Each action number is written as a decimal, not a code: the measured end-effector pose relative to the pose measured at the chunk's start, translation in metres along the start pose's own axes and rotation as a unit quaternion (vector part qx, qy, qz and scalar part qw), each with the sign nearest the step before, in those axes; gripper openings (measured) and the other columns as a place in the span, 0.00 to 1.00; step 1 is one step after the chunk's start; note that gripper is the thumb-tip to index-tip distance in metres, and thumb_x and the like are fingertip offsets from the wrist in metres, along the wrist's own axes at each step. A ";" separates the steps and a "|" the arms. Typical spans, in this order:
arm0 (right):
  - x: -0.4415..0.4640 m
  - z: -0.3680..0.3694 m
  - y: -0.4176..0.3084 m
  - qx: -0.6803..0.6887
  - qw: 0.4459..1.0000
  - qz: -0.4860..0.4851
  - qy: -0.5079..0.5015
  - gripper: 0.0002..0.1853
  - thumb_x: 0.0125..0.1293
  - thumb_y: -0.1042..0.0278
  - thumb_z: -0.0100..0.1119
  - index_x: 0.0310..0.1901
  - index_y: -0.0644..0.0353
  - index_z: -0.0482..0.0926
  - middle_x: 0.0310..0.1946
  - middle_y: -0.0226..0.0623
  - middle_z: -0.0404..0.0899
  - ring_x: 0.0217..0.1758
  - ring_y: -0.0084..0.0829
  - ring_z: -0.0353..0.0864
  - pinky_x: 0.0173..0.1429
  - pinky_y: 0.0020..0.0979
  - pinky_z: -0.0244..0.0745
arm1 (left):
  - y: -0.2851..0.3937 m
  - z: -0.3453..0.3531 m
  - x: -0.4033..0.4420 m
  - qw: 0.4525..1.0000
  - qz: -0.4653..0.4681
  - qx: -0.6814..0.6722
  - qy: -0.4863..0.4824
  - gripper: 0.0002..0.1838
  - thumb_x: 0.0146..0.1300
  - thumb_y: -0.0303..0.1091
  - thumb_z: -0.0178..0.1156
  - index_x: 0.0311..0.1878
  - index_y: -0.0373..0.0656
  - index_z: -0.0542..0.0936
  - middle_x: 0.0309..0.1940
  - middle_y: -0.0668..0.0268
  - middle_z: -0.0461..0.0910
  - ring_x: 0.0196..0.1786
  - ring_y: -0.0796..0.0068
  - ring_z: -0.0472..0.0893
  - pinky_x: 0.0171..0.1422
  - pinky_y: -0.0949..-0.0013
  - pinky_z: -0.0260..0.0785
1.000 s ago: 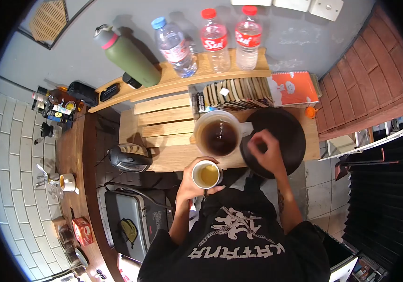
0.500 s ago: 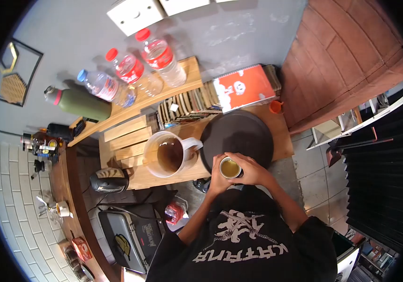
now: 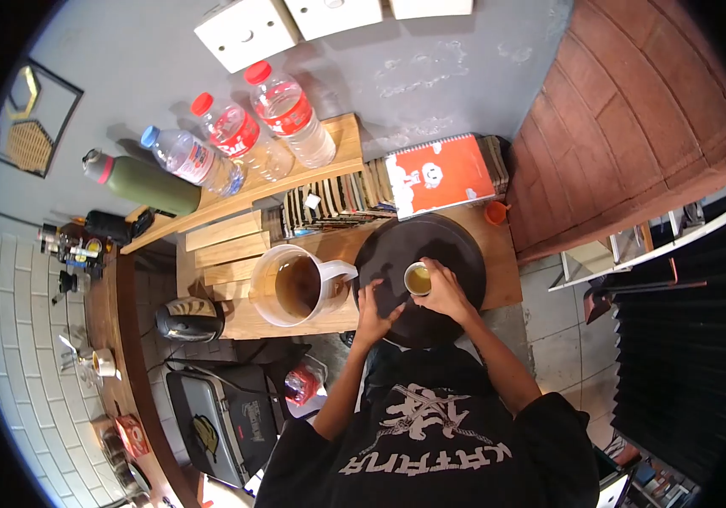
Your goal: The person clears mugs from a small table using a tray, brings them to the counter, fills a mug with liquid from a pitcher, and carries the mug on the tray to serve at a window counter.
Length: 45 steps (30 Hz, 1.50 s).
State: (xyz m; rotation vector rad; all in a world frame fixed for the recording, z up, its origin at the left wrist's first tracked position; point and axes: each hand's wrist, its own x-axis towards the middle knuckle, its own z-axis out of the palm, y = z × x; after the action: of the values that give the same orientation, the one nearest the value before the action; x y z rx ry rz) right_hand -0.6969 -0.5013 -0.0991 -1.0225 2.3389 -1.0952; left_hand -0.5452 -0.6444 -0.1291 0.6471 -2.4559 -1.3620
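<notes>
A small cup (image 3: 418,278) of yellowish-green liquid is over the round dark tray (image 3: 456,241). My right hand (image 3: 445,294) grips the cup from its right side, fingers wrapped round it. To the left, my left hand (image 3: 375,314) is off the cup, fingers spread above the tray's left part. Left of that hand stands a clear plastic pitcher (image 3: 288,286) with brown liquid inside, its handle pointing toward the tray. Whether the cup's base touches the tray is hidden.
Behind the tray are a row of books (image 3: 337,205) and a red spiral notebook (image 3: 441,175). Plastic bottles (image 3: 295,118) and a green flask (image 3: 147,184) stand on a raised wooden shelf (image 3: 244,195). A small orange cup (image 3: 496,212) sits at the right; an electric kettle (image 3: 189,319) is at the left.
My left hand has let go of the cup and moved left, its fingers opening. My right hand has carried the cup forward over the tray.
</notes>
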 end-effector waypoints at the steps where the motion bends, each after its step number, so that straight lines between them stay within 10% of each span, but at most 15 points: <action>1: 0.003 0.004 0.004 -0.009 1.000 -0.015 0.021 0.42 0.43 0.66 0.76 0.61 0.67 0.67 0.55 0.54 0.75 0.57 0.55 0.76 0.60 0.46 0.74 | -0.005 -0.002 -0.006 0.999 -0.008 -0.006 0.030 0.37 0.50 0.31 0.74 0.62 0.41 0.67 0.53 0.51 0.68 0.60 0.48 0.69 0.66 0.55 0.63; 14: 0.001 -0.009 0.024 0.036 0.994 -0.086 0.053 0.40 0.51 0.60 0.75 0.63 0.64 0.66 0.59 0.51 0.72 0.58 0.55 0.75 0.61 0.46 0.73 | -0.064 -0.006 -0.044 0.993 -0.091 0.034 0.061 0.29 0.57 0.28 0.70 0.62 0.49 0.71 0.55 0.53 0.67 0.59 0.55 0.73 0.52 0.60 0.77; 18: -0.005 -0.013 0.101 0.183 0.952 0.209 0.125 0.31 0.64 0.60 0.64 0.63 0.68 0.67 0.61 0.54 0.70 0.62 0.54 0.72 0.62 0.46 0.70 | -0.059 -0.008 -0.038 0.986 -0.130 -0.081 0.058 0.28 0.60 0.26 0.67 0.64 0.48 0.71 0.53 0.54 0.72 0.54 0.61 0.74 0.55 0.62 0.76; 21: -0.023 -0.012 0.124 -0.187 0.938 0.245 0.161 0.29 0.67 0.62 0.60 0.64 0.70 0.66 0.61 0.57 0.69 0.64 0.53 0.69 0.63 0.46 0.68 | -0.061 -0.013 -0.028 0.980 -0.140 -0.130 0.059 0.27 0.61 0.23 0.65 0.64 0.46 0.71 0.53 0.57 0.73 0.52 0.65 0.78 0.51 0.66 0.79; 31: -0.032 0.019 0.131 -0.138 0.921 0.177 0.319 0.15 0.70 0.67 0.54 0.52 0.70 0.70 0.42 0.48 0.73 0.45 0.49 0.75 0.53 0.46 0.71 | -0.079 -0.009 -0.023 0.976 -0.106 -0.183 0.040 0.28 0.61 0.23 0.64 0.64 0.40 0.68 0.50 0.57 0.76 0.49 0.70 0.80 0.49 0.69 0.78; 34: -0.048 0.027 0.129 0.205 0.856 0.258 0.399 0.08 0.70 0.75 0.50 0.43 0.73 0.71 0.38 0.52 0.72 0.43 0.53 0.74 0.50 0.48 0.68 | -0.082 -0.011 -0.030 0.971 -0.118 -0.206 0.024 0.27 0.61 0.23 0.65 0.63 0.42 0.68 0.45 0.57 0.78 0.44 0.71 0.81 0.46 0.71 0.77; 36: -0.069 0.023 0.122 -0.030 0.908 0.200 0.368 0.08 0.70 0.74 0.52 0.44 0.72 0.73 0.41 0.56 0.74 0.45 0.57 0.75 0.51 0.46 0.70 | -0.082 -0.014 -0.030 0.963 -0.148 -0.225 0.028 0.27 0.60 0.24 0.66 0.62 0.43 0.69 0.41 0.59 0.79 0.40 0.72 0.81 0.44 0.73 0.77; 45: -0.166 0.006 0.086 0.036 0.818 0.323 0.474 0.11 0.68 0.69 0.59 0.44 0.69 0.78 0.35 0.57 0.80 0.41 0.56 0.80 0.46 0.47 0.73 | -0.004 -0.029 -0.027 0.977 -0.103 -0.176 -0.060 0.21 0.59 0.26 0.68 0.56 0.43 0.76 0.40 0.65 0.81 0.39 0.78 0.81 0.42 0.76 0.73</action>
State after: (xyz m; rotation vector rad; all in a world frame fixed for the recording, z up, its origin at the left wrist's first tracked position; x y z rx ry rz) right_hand -0.6215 -0.3437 -0.1660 0.5464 2.9228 -1.5538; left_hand -0.5085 -0.6541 -0.1180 0.7642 -2.1943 -1.9096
